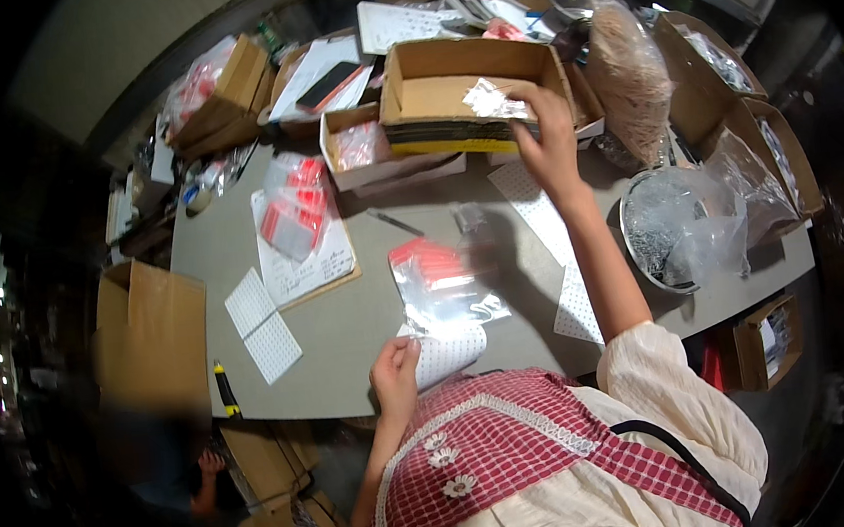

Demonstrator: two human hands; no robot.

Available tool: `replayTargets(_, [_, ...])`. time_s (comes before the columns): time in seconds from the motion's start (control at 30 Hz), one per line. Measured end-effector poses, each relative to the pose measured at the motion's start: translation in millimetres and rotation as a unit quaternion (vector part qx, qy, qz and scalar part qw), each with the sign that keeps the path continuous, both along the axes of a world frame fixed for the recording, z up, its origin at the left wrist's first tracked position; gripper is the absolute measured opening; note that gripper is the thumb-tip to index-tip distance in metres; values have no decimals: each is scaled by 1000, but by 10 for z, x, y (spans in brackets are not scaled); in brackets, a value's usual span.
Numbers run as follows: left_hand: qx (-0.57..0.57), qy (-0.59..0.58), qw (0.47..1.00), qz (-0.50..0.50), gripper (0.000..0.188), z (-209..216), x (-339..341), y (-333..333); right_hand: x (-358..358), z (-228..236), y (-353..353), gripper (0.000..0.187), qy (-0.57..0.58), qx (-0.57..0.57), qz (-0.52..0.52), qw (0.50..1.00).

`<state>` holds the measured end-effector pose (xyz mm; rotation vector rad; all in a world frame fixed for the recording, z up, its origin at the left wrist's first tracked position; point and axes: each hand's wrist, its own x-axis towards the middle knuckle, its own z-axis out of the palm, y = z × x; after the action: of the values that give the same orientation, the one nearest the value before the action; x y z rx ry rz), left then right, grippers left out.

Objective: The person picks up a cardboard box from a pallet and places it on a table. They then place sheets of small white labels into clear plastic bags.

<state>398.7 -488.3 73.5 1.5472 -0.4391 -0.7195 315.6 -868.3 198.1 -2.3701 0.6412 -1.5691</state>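
Note:
My left hand (pixel 394 374) pinches the edge of a curled white sheet of printed labels (pixel 453 351) at the table's near edge. Just beyond the sheet lies a pile of small clear zip bags with red tops (pixel 433 275). My right hand (pixel 550 142) reaches far forward over the front wall of an open cardboard box (pixel 418 98). Its fingers are closed at a shiny, small clear plastic packet (pixel 488 98) inside the box; the fingertips are partly hidden.
More red-topped bags (pixel 297 209) lie on a clipboard (pixel 322 267) at left. Label sheets (pixel 263 325), a pen (pixel 395 224) and a yellow-black cutter (pixel 225 389) are on the table (pixel 338 341). A metal bowl of small parts (pixel 651 243) stands right. A co-worker's hand (pixel 212 462) shows lower left.

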Motion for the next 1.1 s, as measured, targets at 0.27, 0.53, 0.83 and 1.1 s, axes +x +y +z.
replayTargets(0.27, [48, -108, 993, -9, 19, 192, -57, -185, -343, -613, 1860, 32, 216, 177, 327, 903])
replayTargets(0.53, [69, -123, 989, -34, 19, 199, -48, -114, -257, -643, 2183, 28, 227, 101, 295, 923])
replayTargets(0.83, [109, -82, 990, -33, 19, 46, 74, -116, -279, -733, 2251, 19, 261, -8, 292, 920])
replayTargets(1.1, [88, -8, 995, -52, 25, -49, 119, -74, -478, -1025, 1314, 23, 349, 391, 192, 830])
